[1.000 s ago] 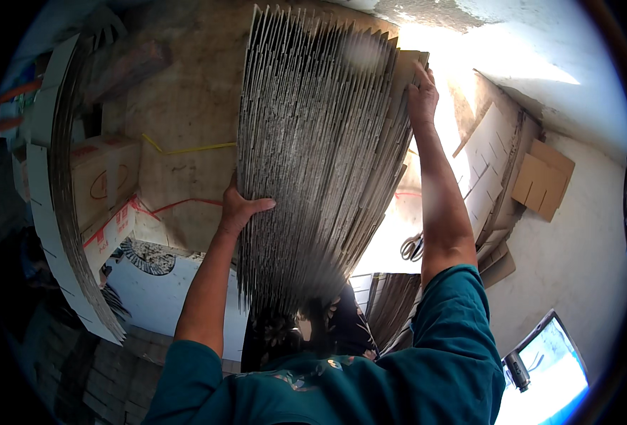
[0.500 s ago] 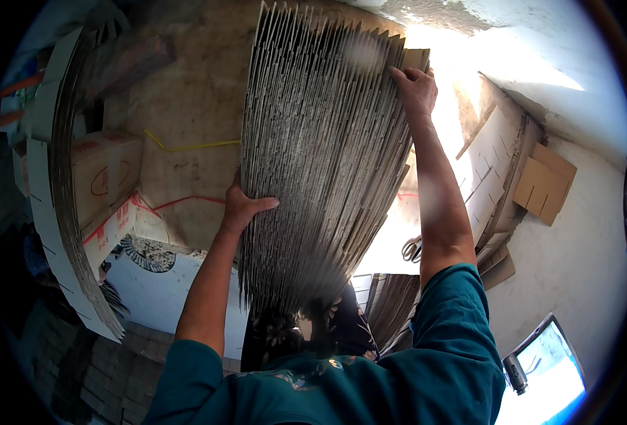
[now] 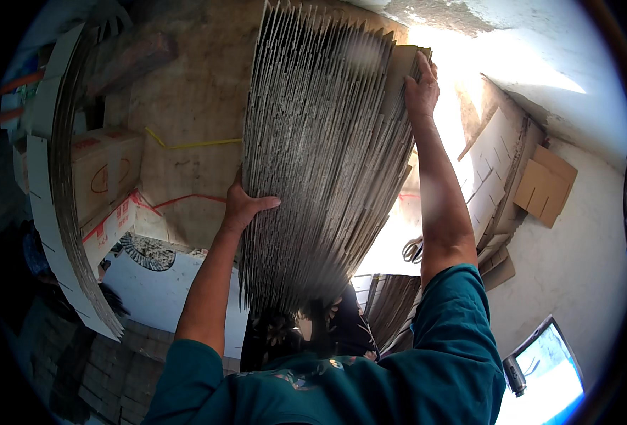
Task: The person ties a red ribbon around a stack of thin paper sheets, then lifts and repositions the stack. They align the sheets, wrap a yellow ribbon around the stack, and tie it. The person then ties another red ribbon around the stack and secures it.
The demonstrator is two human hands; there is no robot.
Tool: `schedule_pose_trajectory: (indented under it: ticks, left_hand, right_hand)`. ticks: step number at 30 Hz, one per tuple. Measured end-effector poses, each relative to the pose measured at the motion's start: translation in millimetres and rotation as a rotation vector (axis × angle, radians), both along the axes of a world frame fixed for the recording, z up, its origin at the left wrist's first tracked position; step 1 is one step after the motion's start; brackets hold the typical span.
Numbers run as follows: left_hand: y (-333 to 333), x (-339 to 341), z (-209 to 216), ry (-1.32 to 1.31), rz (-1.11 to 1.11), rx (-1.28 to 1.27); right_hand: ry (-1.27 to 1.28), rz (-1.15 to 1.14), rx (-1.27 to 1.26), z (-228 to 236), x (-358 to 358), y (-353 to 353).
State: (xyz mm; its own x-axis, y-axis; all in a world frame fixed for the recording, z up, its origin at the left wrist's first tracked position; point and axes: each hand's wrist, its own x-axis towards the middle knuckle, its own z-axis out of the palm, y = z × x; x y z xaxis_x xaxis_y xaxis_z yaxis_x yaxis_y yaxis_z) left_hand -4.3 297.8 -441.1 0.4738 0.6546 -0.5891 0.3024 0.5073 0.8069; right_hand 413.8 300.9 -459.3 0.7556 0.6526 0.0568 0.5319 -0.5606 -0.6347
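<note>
Left hand (image 3: 246, 205): fingers flat, thumb spread, pressing the near left face of the cardboard stack (image 3: 320, 156). Right hand (image 3: 421, 85): fingers curled over the stack's far edge at 1 o'clock, gripping it. Stack stands on edge between both hands, centre frame (sheets fanned slightly at the top). Scissors (image 3: 412, 249) at 3 o'clock on the floor. Boxes (image 3: 104, 177) at 9 o'clock; a second, curved stack (image 3: 62, 205) beside them.

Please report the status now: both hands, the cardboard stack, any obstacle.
Left hand flat on near side of cardboard stack. Right hand grips its far top corner. Stack upright, nothing blocking.
</note>
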Motion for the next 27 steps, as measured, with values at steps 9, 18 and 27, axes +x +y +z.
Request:
schedule_pose_trajectory:
  ticks: [9, 18, 27]
  left_hand:
    - [0.4, 0.0, 2.0, 0.012, 0.0, -0.002]
    - [0.2, -0.2, 0.9, -0.008, 0.004, 0.014]
    - [0.5, 2.1, 1.7, -0.015, 0.002, 0.005]
  right_hand:
    - [0.033, -0.102, -0.364, 32.1, -32.2, 24.8]
    - [0.065, -0.094, -0.414, 36.9, -35.6, 29.5]
    - [-0.221, 0.128, -0.093, 0.7, -19.0, 16.1]
